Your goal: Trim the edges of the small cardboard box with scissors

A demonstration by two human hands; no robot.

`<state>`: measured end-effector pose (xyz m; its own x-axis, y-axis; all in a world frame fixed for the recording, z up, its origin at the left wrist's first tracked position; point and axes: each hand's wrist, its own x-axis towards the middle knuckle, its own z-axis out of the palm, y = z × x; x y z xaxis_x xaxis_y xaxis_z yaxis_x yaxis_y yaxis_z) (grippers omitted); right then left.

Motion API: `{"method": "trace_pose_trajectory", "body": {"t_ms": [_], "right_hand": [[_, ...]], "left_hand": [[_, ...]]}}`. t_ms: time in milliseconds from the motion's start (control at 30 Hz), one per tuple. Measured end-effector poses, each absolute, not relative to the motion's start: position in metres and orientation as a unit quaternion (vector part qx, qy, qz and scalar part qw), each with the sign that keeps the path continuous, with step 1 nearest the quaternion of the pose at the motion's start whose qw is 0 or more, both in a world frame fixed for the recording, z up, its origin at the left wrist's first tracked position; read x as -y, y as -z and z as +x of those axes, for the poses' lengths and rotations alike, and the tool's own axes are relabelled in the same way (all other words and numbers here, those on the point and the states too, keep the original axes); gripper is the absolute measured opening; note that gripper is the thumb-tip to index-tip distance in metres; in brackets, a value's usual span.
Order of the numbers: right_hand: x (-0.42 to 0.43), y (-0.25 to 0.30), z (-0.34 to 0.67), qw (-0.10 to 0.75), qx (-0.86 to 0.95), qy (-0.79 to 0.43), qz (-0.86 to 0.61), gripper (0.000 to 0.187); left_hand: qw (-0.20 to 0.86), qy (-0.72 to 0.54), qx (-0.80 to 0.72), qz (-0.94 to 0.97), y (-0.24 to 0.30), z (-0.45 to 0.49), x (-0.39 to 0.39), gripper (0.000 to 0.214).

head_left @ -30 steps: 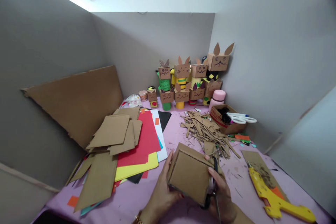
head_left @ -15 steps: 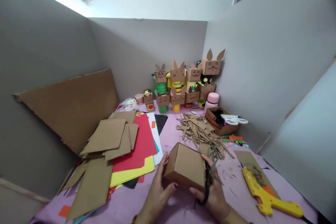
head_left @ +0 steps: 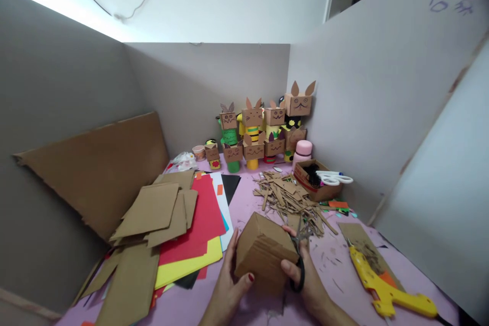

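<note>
Between both palms I hold a cardboard box, tilted so that its top and front faces show. My left hand grips its left side, the thumb lying along the lower front edge. On the right side my right hand presses the box with its thumb and fingers. Black-handled scissors hang on that same hand, their blades pointing up and away beside the box. Beyond the box lies a heap of cardboard strips.
Cardboard sheets and coloured paper cover the left side. At right lie a yellow glue gun and a cardboard strip. A small box with white scissors, a pink bottle and several cardboard animal figures stand behind.
The box has been tipped in my hands, so more of its front face shows. Both hands still grip it, and the scissors stay on my right hand. The view has shifted slightly.
</note>
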<state>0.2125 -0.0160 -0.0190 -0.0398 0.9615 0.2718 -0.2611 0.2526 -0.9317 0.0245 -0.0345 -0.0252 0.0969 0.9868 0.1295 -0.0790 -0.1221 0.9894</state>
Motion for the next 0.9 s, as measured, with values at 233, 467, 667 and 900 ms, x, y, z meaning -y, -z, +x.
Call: {"method": "trace_pose_trajectory", "body": {"t_ms": [233,467,667,900], "right_hand": [[0.016,0.028,0.214,0.590,0.534,-0.504,-0.334,0.073],[0.017,0.032,0.215,0.547,0.552,-0.536,-0.330,0.060],[0.018,0.029,0.217,0.549,0.582,-0.492,-0.342,0.055],[0.017,0.041,0.226,0.545,0.599,-0.460,-0.364,0.040]], "left_hand": [[0.535,-0.589,-0.409,0.446,0.015,0.028,0.036,0.099],[0.571,-0.637,-0.391,0.339,0.013,0.030,0.036,0.070],[0.620,-0.637,-0.363,0.281,0.022,0.027,0.035,0.057],[0.673,-0.633,-0.350,0.153,0.012,0.024,0.036,0.045]]}}
